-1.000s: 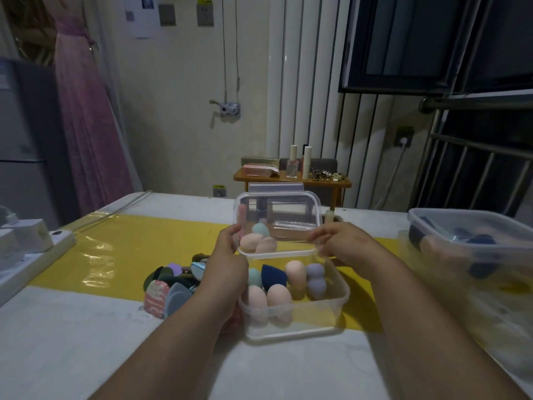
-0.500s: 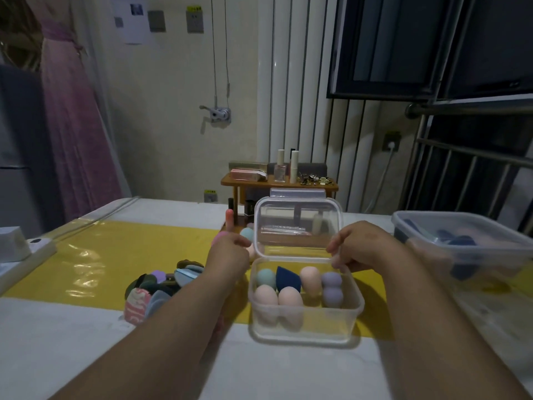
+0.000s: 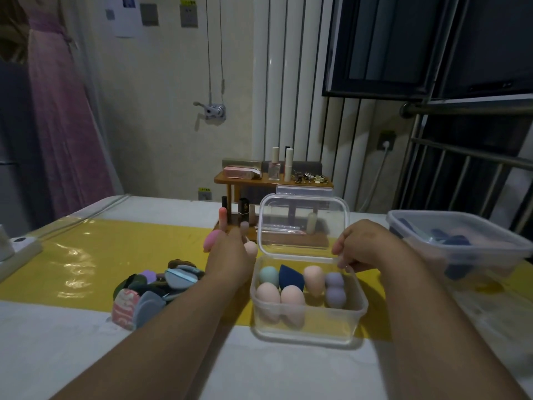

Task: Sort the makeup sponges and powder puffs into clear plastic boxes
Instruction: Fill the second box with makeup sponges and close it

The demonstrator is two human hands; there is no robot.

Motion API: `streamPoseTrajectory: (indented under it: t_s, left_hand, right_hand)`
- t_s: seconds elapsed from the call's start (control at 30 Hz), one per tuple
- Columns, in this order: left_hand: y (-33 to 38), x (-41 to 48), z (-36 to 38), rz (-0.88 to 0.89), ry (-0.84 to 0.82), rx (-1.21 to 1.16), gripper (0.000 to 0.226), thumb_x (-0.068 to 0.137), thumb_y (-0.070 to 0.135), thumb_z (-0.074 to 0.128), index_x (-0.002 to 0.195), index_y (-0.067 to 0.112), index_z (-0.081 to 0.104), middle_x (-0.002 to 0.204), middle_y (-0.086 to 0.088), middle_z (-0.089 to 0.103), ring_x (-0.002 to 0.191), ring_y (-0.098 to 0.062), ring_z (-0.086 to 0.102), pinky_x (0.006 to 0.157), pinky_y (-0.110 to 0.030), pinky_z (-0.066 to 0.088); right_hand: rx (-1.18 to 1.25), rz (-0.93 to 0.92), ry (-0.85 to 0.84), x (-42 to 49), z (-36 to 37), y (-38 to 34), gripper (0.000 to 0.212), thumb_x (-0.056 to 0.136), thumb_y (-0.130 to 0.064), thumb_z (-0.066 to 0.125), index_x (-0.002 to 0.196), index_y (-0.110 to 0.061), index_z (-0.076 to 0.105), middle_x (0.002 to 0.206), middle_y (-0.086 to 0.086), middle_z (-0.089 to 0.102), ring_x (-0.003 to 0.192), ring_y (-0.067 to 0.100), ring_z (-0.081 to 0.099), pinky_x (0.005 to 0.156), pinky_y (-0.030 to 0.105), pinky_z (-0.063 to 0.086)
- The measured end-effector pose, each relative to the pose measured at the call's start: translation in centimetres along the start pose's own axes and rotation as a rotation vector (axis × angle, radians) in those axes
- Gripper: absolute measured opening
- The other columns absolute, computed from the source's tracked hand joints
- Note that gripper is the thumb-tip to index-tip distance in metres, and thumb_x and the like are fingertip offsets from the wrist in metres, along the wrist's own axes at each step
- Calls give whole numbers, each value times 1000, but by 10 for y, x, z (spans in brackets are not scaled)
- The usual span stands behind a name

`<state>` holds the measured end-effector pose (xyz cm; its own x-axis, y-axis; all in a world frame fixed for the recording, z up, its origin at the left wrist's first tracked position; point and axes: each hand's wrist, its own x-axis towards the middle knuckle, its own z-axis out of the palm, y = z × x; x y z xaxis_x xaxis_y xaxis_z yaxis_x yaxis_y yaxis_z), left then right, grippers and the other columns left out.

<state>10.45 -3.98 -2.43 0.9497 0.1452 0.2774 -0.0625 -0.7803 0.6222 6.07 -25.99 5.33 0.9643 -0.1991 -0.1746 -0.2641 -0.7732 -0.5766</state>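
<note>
A clear plastic box [image 3: 308,333] stands on the table's yellow mat [image 3: 101,255] with several egg-shaped sponges in it: peach ones [image 3: 268,295], a teal one [image 3: 268,275], a dark blue one [image 3: 291,280] and a lilac one [image 3: 335,288]. Its clear lid [image 3: 302,226] stands upright behind it. My right hand [image 3: 366,246] pinches the lid's lower right corner. My left hand [image 3: 227,261] is just left of the lid, fingers hidden. A pink sponge [image 3: 213,239] and a peach sponge [image 3: 250,248] show on either side of it. Powder puffs [image 3: 155,290] lie heaped at the left.
A second clear box [image 3: 461,249] with dark blue and pink pieces sits at the right. A small wooden shelf [image 3: 274,180] with cosmetics stands behind the lid. A white power strip [image 3: 17,249] lies at the table's left edge.
The lid has swung from tilted over the box to upright behind it. My left hand has come off the lid's left edge and sits beside it. The sponges once behind the lid now show left of it.
</note>
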Motion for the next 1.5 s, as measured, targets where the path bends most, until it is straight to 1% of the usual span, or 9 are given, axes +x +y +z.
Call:
streamPoseTrajectory:
  t_s: [0.13,0.3,0.53,0.7,0.9,1.03,1.17,1.3,1.5]
  left_hand:
    - [4,-12,-17,-54,128,-264,15,95,25,60,103,24,48,102,-1,60,85,-15,57,67,-33,50]
    - [19,-57,-30,63,11,-737,30,84,20,74,103,29,52,101,10,61,92,-5,61,70,-22,48]
    - [13,-68,-21,47,-69,-792,39,85,19,75,114,30,51,102,17,64,97,-6,64,73,-25,54]
    - [13,-73,-20,57,-97,-707,32,80,22,79,103,26,57,100,10,66,97,-8,64,82,-34,54]
    - [12,-70,-18,175,-141,-656,29,73,16,84,94,27,68,93,12,71,97,-4,64,79,-24,51]
    - [10,-71,-19,179,-212,-652,32,78,8,77,102,28,69,101,13,69,95,-1,63,68,-7,46]
    - [10,-76,-12,38,-205,-743,39,68,6,57,92,33,70,112,20,60,108,-23,59,89,-48,55]
    - [11,-73,-13,40,-129,-621,35,73,-6,57,82,26,67,125,12,50,123,-15,46,90,-43,52]
    - [12,-72,-9,-96,-145,-655,32,82,4,46,89,28,65,96,-13,63,79,-27,62,69,-39,51]
  right_hand:
    - [5,8,13,0,1,-1,19,85,4,69,92,-14,71,94,12,69,88,24,70,86,38,60]
    - [-22,45,37,3,4,-1,16,86,-1,69,100,-9,70,99,14,70,90,24,69,88,40,59]
    - [-178,104,146,2,20,-9,21,87,-15,69,107,-12,67,112,8,63,96,22,61,91,37,54]
    - [-297,-116,578,-34,44,4,28,83,-16,74,108,-23,64,111,2,51,94,20,53,80,34,54]
    - [366,-541,139,-51,67,4,19,86,-34,72,103,-40,67,100,-14,70,89,2,66,78,31,58]
    - [332,-515,188,-46,67,5,19,77,-29,79,91,-35,69,87,-11,73,79,3,69,70,30,59]
    - [334,-444,259,-52,55,9,17,77,-22,71,90,-32,65,87,-10,68,77,14,65,57,29,54]
    - [237,-374,284,-55,42,17,26,71,-18,72,87,-32,56,88,-7,66,74,17,64,55,29,50]
    - [29,-281,224,-54,41,22,13,65,-23,70,74,-28,61,79,-7,67,73,15,66,67,37,60]
